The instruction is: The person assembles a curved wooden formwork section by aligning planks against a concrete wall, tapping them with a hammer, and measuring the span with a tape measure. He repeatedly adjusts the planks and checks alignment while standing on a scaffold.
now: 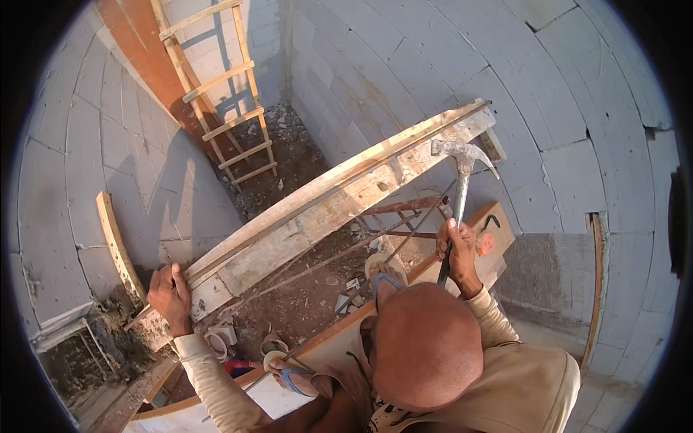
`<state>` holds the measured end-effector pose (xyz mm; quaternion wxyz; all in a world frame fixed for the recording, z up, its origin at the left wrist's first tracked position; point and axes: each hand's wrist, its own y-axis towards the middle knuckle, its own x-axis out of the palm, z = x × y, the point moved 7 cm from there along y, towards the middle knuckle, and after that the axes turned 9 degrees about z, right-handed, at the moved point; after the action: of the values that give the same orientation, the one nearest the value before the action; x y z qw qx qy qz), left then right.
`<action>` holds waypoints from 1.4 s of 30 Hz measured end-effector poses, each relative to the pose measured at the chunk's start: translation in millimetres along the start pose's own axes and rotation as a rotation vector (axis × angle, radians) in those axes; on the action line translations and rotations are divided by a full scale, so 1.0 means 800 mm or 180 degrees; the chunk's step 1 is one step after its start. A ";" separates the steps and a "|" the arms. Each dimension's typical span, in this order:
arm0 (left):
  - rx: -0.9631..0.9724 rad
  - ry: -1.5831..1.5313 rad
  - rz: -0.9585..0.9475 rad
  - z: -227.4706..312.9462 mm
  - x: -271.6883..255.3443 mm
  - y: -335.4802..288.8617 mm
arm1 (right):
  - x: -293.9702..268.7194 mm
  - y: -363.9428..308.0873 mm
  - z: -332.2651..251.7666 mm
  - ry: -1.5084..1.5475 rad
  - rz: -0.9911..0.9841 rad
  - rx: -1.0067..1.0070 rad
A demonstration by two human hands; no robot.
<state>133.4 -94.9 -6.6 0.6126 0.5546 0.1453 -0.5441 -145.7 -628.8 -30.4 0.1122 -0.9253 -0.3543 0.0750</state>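
Left hand (170,297): wooden plank (339,202) end being gripped, fingers wrapped | right hand (458,249): claw hammer (462,180) being held raised, fingers closed around handle

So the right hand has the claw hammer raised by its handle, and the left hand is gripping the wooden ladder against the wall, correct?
Not quite. The right hand does hold the claw hammer raised by its handle, but the left hand grips the near end of the long wooden plank, not the wooden ladder, which leans untouched against the block wall. The head view shows this.

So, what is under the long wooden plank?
Under the plank lie brown dirt ground, rubble and rusty steel bars. Its near end is held by the left hand, hiding what supports it.
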 end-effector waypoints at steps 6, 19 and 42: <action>0.0235 0.0435 -0.0256 -0.002 0.010 -0.004 | -0.160 -0.011 0.024 -0.0130 0.1670 0.0217; 0.0107 0.0334 -0.0271 -0.035 0.012 -0.004 | -0.398 -0.058 0.207 0.0513 0.3242 0.1292; 0.0165 0.0119 -0.0022 0.012 -0.013 -0.010 | -0.198 0.075 -0.023 -0.4102 0.1851 -0.1964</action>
<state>119.0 -96.1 0.3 0.5933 0.5799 0.1445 -0.5393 -220.2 -781.5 -19.0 -0.4035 -0.7442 -0.0972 0.5234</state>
